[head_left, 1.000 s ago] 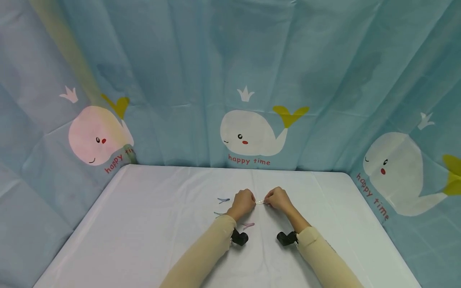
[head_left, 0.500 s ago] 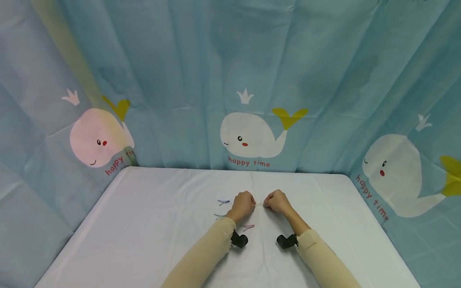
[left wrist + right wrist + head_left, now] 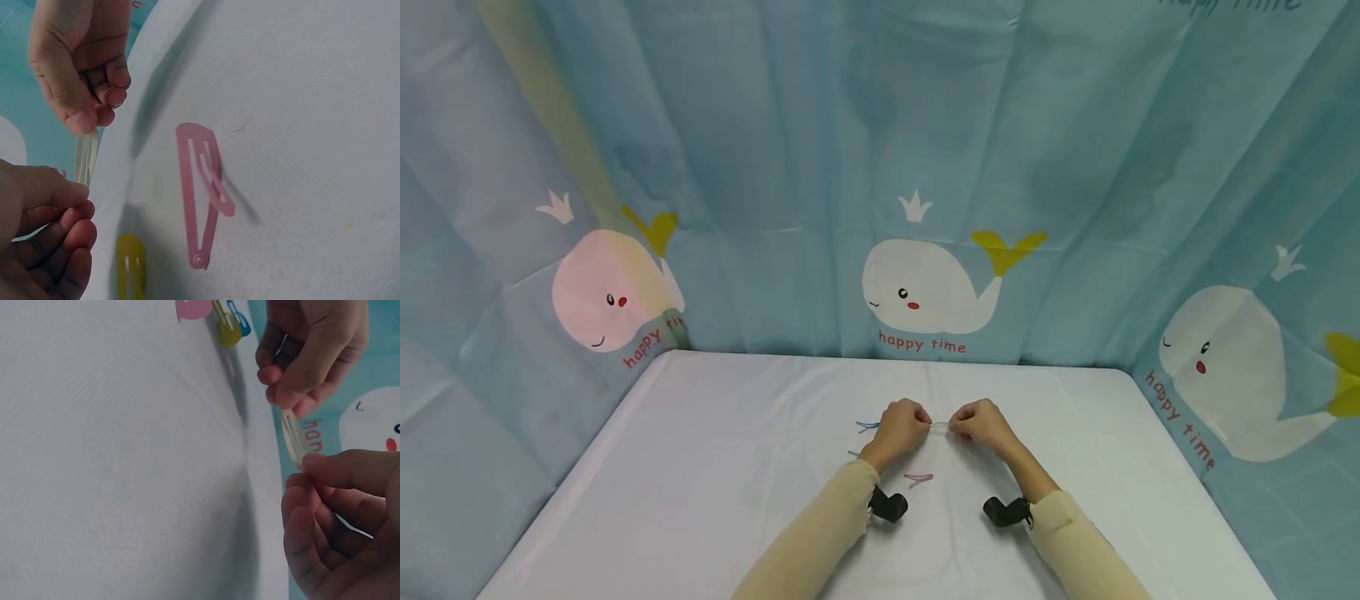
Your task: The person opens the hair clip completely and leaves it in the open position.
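Note:
A cream snap hair clip (image 3: 86,156) is stretched between my two hands, above the white table. My left hand (image 3: 902,430) pinches one end between thumb and forefinger. At the other end, the thumb and fingertips of my right hand (image 3: 983,423) pinch it too. Its slotted middle shows between the fingertips in the right wrist view, while both ends are covered. On the cloth below my left wrist lies a pink snap hair clip (image 3: 187,194), sprung open with its tongue sticking out. A yellow hair clip (image 3: 130,244) lies past it, partly cut off by the left wrist view.
A blue hair clip (image 3: 868,426) lies left of my left hand, partly behind it. White cloth covers the table (image 3: 737,467). Beyond its far edge hangs a blue curtain (image 3: 760,275) printed with whales.
The head view has tilted up slightly. My left wrist has shifted a little left, uncovering more of the pink hair clip. Both hands still pinch the cream clip, which now looks thinner from above.

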